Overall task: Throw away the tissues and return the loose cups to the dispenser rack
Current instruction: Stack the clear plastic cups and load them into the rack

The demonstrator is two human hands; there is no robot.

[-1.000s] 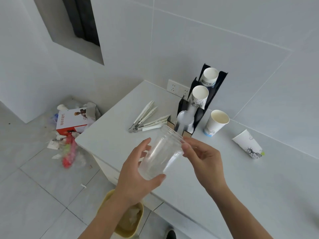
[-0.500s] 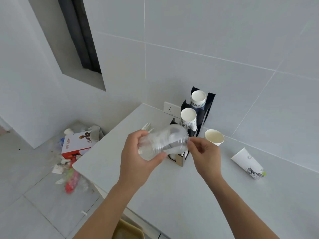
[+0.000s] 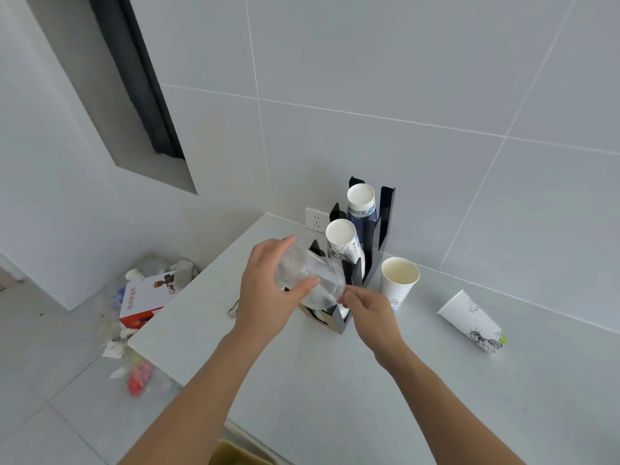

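Observation:
My left hand (image 3: 268,290) grips a clear plastic cup (image 3: 312,280), tilted with its mouth toward the lowest slot of the black dispenser rack (image 3: 379,229). My right hand (image 3: 372,313) pinches the cup's rim at its lower right edge. Two paper cup stacks sit in the rack: a white printed stack (image 3: 342,243) in the middle slot and a blue-banded stack (image 3: 361,206) in the top one. One loose paper cup (image 3: 397,283) stands upright right of the rack. Another paper cup (image 3: 473,322) lies on its side farther right. No tissue shows on the counter.
The white counter (image 3: 335,380) ends at a left edge above the floor. Litter and a red-and-white box (image 3: 144,297) lie on the floor at left. A yellow bin rim (image 3: 235,454) peeks out below the counter. A wall socket (image 3: 317,219) sits behind the rack.
Both hands have carried the clear cup up and away from me toward the rack's lowest slot. The head view has tilted up, hiding most of the bin and the utensils.

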